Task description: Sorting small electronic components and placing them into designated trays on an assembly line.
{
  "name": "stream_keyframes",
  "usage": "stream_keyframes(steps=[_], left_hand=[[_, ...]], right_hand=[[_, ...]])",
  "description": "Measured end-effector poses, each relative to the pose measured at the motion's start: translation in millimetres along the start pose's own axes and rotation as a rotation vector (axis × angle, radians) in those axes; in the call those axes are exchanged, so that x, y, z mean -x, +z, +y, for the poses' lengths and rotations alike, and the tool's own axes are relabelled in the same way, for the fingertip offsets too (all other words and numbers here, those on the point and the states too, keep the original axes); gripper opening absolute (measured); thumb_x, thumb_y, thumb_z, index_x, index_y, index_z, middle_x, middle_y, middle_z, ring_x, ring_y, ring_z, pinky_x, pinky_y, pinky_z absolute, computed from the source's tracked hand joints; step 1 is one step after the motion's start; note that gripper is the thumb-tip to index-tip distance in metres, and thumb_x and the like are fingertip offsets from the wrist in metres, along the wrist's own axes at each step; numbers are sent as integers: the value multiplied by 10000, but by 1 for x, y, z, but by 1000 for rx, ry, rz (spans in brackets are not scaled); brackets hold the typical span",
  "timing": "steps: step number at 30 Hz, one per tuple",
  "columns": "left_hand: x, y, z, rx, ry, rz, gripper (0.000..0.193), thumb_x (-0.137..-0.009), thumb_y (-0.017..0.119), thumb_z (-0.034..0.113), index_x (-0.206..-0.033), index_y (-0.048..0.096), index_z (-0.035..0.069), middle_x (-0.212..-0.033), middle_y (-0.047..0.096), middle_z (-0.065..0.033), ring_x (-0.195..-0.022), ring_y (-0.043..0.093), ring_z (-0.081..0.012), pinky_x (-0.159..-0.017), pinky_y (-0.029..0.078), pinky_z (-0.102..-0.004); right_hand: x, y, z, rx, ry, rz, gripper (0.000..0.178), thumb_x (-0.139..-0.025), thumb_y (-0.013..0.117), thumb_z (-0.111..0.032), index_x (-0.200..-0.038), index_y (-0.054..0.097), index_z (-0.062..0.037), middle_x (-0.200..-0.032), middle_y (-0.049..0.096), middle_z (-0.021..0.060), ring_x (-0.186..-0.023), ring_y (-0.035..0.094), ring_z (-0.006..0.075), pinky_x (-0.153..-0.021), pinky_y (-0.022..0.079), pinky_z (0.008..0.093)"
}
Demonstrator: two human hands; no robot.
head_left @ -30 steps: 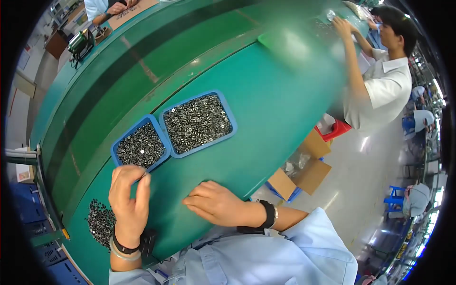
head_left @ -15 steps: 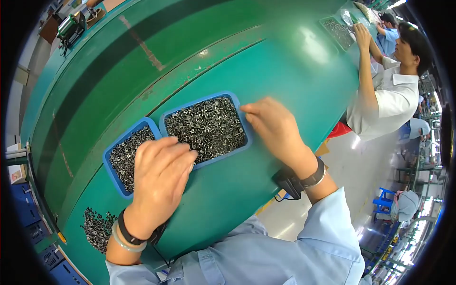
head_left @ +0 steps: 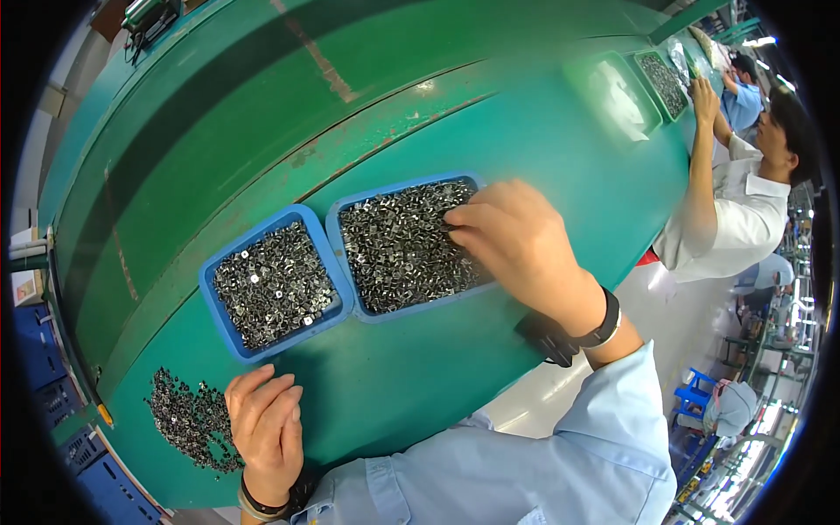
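Observation:
Two blue plastic trays stand side by side on the green table, full of small shiny metal parts. Over the right-hand tray (head_left: pixel 348 302), my right hand (head_left: pixel 516 236) is closed in a pinch, fingertips at the metal parts (head_left: pixel 402 249). Whatever lies between those fingertips is too small to make out. My left hand (head_left: pixel 267 429) is open, fingers stretched, just in front of the left-hand tray (head_left: pixel 229 328). Beside it, on the left, a loose pile of small dark metal parts (head_left: pixel 188 416) lies on the table.
Behind the trays runs a long green conveyor belt (head_left: pixel 210 131) with a raised edge. A co-worker in a white shirt (head_left: pixel 731 214) handles things at the far right, next to a green tray (head_left: pixel 662 83) of parts. A dark device (head_left: pixel 547 339) sits by the table's front edge.
My left hand has drawn back toward me from the trays, uncovering the left one. My right hand has moved from beside the right tray's rim to over its parts.

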State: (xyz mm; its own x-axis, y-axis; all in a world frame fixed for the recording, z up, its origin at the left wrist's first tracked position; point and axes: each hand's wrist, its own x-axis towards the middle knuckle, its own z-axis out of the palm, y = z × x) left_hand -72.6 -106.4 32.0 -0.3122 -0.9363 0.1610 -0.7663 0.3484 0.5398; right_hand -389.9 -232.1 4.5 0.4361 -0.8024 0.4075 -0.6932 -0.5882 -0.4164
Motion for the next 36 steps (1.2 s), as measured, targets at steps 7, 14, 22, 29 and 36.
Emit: stream_keyframes(steps=[7,14,22,29,36], left_hand=[[11,-6,0,-32,23,41,164,-775,590,20,-934,631,10,-980,630,-125,-1000,561,-334,-857,406,-487],[30,-22,4,-110,-41,123,159,-777,594,25,-933,624,13,-982,631,-126,-995,563,-342,-853,407,-496],[76,-36,16,-204,-181,242,192,-754,613,23,-945,631,4,-969,636,-130,-953,580,-343,-814,435,-472],[150,-21,25,-153,-341,353,231,-710,660,-12,-939,633,10,-916,638,-105,-843,605,-279,-713,471,-374],[190,0,1,-71,-292,393,244,-703,661,-28,-941,631,12,-914,633,-101,-830,600,-271,-716,469,-366]], right_hand=[[-17,4,-24,-6,-56,-89,198,-711,697,-48,-904,653,-54,-824,597,81,-745,567,273,-640,456,373],[-28,0,-22,-46,-111,-72,168,-741,673,-22,-908,656,-39,-825,595,96,-747,567,281,-640,452,366],[-67,15,-68,-203,-328,-145,152,-756,665,-52,-905,640,-40,-773,555,82,-720,560,280,-641,461,374],[-65,35,-142,-356,-507,-467,182,-752,663,-24,-932,634,-21,-825,571,113,-759,583,303,-670,482,375],[-87,89,-162,-179,-626,-300,249,-772,656,-53,-1018,627,-34,-946,592,124,-895,568,304,-768,474,385]])
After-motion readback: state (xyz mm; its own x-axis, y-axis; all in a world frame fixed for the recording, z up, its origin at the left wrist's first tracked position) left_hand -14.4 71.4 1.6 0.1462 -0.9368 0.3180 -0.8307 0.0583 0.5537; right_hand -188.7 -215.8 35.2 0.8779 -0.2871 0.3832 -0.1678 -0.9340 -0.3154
